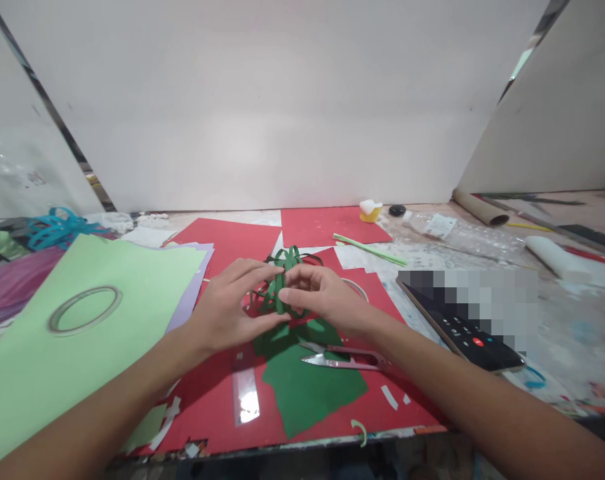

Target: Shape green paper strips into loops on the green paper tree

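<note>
A dark green looped paper piece (pixel 281 287) is between my two hands, above the red sheets. My left hand (pixel 235 300) is curved round its left side, with the fingertips at its top and the thumb at its lower end. My right hand (pixel 322 293) pinches the right side of the piece between thumb and bent fingers. Below them lies a green paper sheet (pixel 315 390) with torn-looking edges. Pink-handled snips (pixel 349 359) rest on that sheet, blades pointing left. A clear ruler-like strip (pixel 245 390) lies to the left of the green sheet.
Light green sheets (pixel 127 373) with a tape ring (pixel 85 311) cover the left. A phone (pixel 462 327) lies at the right, beyond my right forearm. Behind are pale green strips (pixel 372 250), a yellow cup (pixel 370 212), a plastic bottle (pixel 432 225) and a cardboard tube (pixel 481 208).
</note>
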Demonstrator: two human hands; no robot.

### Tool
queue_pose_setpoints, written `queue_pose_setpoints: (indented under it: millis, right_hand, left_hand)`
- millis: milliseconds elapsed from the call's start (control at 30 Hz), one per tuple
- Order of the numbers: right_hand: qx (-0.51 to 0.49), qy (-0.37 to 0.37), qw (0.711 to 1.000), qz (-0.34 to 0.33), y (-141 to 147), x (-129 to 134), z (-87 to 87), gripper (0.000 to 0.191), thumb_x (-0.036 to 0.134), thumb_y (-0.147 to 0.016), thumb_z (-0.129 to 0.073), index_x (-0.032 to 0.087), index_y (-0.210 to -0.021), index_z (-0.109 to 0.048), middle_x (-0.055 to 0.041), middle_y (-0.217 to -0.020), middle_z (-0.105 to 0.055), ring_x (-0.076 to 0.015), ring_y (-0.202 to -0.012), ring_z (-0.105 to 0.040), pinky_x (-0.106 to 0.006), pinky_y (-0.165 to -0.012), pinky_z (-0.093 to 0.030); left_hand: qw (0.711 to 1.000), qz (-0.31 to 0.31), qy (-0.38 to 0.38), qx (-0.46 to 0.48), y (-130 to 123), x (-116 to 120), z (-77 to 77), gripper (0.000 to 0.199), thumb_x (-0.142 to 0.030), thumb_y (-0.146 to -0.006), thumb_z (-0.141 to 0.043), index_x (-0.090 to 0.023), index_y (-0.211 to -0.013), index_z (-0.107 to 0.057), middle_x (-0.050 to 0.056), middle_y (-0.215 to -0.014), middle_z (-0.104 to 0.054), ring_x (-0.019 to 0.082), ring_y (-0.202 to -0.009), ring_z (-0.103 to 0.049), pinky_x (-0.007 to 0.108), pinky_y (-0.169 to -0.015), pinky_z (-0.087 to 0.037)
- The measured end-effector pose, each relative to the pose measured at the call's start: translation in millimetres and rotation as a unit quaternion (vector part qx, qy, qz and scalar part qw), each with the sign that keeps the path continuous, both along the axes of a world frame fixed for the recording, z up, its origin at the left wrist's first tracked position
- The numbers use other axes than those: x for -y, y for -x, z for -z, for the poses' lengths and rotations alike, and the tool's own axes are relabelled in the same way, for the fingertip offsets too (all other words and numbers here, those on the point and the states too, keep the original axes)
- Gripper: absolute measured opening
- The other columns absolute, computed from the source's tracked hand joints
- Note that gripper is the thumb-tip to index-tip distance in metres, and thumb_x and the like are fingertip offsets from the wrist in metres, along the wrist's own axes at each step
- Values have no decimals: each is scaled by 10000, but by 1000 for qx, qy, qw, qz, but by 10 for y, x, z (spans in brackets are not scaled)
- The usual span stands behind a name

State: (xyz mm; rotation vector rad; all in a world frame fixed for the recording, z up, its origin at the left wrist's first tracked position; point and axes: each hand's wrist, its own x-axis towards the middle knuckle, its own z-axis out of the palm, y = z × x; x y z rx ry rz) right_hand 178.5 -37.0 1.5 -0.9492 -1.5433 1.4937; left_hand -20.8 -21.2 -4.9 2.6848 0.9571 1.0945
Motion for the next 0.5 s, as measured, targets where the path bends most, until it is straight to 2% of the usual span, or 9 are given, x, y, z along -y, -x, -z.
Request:
queue_pose_setpoints:
  millis: [167, 267, 400, 500]
  right_hand:
    - [33, -23, 999, 3, 7, -24, 8, 156, 338, -820, -631, 196, -765, -603, 27, -652, -548, -100, -591, -523, -247, -563, -429]
    - [121, -119, 985, 44, -6, 38, -78, 119, 299, -842, -590, 203, -775, -613, 10, -691, -604, -116, -615, -555, -258, -570, -439]
    - [250, -295, 912, 136, -186, 374, -239, 94, 225, -854, -561, 226, -815, -646, -8, -772, -678, -150, -691, -603, -295, -649, -468]
    - [292, -395, 845, 212, -569, 743, -178, 67, 232, -857, -579, 251, -885, -636, -30, -836, -694, -189, -775, -632, -336, -711, -484]
  left_hand:
    - [1000, 2, -15, 4, 20, -28, 8, 493, -397, -719, -750, -216, -1153, -604, 93, -1079, -679, 242, -975, -637, 366, -844, -522]
    - [1000, 7, -20, 1, 24, -45, 16, 487, -429, -727, -743, -206, -1135, -598, 95, -1072, -680, 243, -982, -633, 368, -850, -517]
    - [1000, -3, -16, -8, 34, -63, 17, 505, -468, -734, -732, -213, -1142, -578, 89, -1087, -674, 244, -993, -629, 378, -854, -515]
    - [1000, 9, -15, -8, 42, -70, 23, 509, -453, -754, -722, -231, -1181, -555, 80, -1098, -672, 229, -982, -633, 374, -854, -519]
